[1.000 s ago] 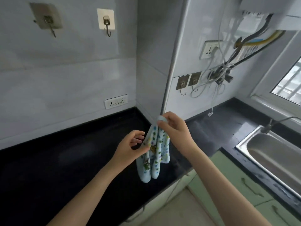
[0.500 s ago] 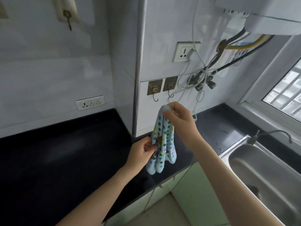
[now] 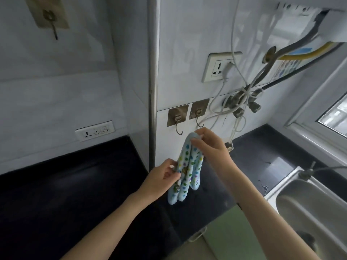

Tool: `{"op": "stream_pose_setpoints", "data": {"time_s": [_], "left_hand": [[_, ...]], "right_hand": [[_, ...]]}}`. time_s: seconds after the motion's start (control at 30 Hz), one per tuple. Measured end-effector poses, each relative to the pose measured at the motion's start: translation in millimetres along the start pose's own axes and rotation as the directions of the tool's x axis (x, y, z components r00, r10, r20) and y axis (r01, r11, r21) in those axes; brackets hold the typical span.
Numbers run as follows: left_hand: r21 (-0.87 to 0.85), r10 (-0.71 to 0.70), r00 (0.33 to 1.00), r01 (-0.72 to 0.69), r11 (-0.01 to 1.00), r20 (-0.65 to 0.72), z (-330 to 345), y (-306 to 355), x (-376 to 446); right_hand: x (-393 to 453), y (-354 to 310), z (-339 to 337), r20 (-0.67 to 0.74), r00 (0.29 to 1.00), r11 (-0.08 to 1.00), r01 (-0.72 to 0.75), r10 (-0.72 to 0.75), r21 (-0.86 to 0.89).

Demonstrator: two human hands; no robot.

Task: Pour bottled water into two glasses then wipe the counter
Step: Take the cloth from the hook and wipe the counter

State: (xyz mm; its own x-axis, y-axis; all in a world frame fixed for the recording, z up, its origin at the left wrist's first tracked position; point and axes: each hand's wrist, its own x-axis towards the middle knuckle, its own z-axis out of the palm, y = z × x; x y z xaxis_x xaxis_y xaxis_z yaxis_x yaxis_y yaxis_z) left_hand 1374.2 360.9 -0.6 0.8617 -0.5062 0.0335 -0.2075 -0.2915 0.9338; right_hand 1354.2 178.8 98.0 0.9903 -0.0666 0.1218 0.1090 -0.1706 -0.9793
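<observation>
Cloth (image 3: 187, 166) above counter (image 3: 75, 184) edge

Pale tiled walls (image 3: 75, 81), black counter (image 3: 65, 184), steel sink (image 3: 309, 207), window (image 3: 334, 113) at right, green cabinets (image 3: 225, 231) below.

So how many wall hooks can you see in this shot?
3. One hook is high on the left wall. Two more sit side by side just above the cloth: the left hook and the right hook. Others may lie outside the frame.
</observation>
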Motion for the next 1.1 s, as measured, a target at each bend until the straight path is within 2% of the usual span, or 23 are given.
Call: {"op": "stream_pose_setpoints", "data": {"time_s": [0.13, 0.3, 0.37, 0.47, 0.7, 0.8, 0.9, 1.1], "left_hand": [[0.026, 0.103, 0.98, -0.1, 0.995, -0.167, -13, 15, 26], [0.039, 0.102, 0.956, -0.095, 0.995, -0.274, -14, 37, 49], [-0.021, 0.036, 0.953, -0.045, 0.999, -0.3, -12, 40, 52], [-0.154, -0.045, 0.93, -0.013, 0.988, -0.366, -11, 44, 52], [-0.068, -0.034, 0.778, -0.011, 0.998, -0.627, -4, 55, 58], [-0.058, -0.067, 0.701, 0.037, 0.998, -0.71, 3, 55, 64], [-0.054, -0.104, 0.654, 0.095, 0.994, -0.749, 11, 51, 68], [-0.134, -0.222, 0.636, 0.185, 0.974, -0.739, 20, 44, 73]], "right_hand": [[26, 12, -5, 0.164, 0.986, 0.999, 0.02, -0.013, -0.039], [52, 17, -14, 0.288, 0.958, 1.0, 0.018, -0.016, -0.006], [62, 16, -17, 0.306, 0.952, 1.0, 0.026, -0.025, 0.0], [73, 17, -21, 0.301, 0.953, 0.999, 0.008, -0.018, 0.033], [85, 23, -22, 0.278, 0.96, 0.996, 0.002, -0.026, 0.086], [88, 31, -14, 0.194, 0.98, 0.996, 0.063, -0.048, -0.07], [90, 41, -7, 0.12, 0.992, 0.985, 0.053, -0.034, -0.164], [87, 57, -2, 0.16, 0.986, 0.984, -0.028, 0.056, -0.177]]}}
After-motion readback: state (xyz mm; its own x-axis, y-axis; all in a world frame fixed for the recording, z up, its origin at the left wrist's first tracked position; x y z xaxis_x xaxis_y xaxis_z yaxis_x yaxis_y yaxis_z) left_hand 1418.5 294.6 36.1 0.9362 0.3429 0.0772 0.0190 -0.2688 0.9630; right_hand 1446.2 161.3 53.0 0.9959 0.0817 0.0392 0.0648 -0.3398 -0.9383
